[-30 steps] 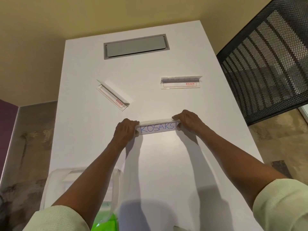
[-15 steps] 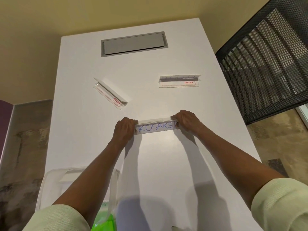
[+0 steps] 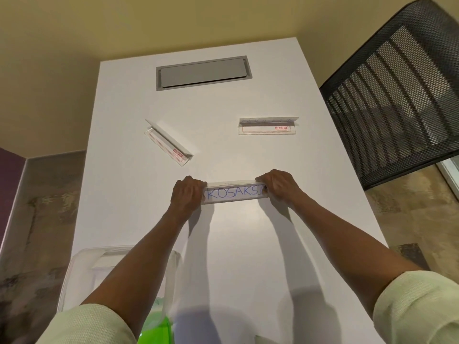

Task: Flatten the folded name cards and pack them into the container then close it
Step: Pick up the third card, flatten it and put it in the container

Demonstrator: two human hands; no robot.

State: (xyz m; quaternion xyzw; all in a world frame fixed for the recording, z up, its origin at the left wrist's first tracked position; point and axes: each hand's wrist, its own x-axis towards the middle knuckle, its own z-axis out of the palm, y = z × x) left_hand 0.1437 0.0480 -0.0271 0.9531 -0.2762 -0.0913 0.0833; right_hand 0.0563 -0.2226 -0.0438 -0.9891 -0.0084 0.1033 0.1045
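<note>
A folded clear name card [image 3: 234,192] with blue handwriting "KOSAKSI" stands on the white table [image 3: 223,244], mid-table. My left hand [image 3: 186,193] grips its left end and my right hand [image 3: 279,186] grips its right end. Two more folded name cards stand farther back: one angled at the left [image 3: 169,142], one at the right [image 3: 268,125]. A clear plastic container [image 3: 82,269] sits at the near left corner, partly hidden under my left forearm. Something bright green [image 3: 156,328] shows beside it.
A grey cable hatch [image 3: 202,72] is set into the far end of the table. A black mesh chair back [image 3: 395,90] stands off the table's right edge. Walls and floor surround the table on the left and far sides.
Both hands stay on the ends of the "KOSAKSI" card. The view has shifted slightly; the card and the other two cards have not visibly moved.
</note>
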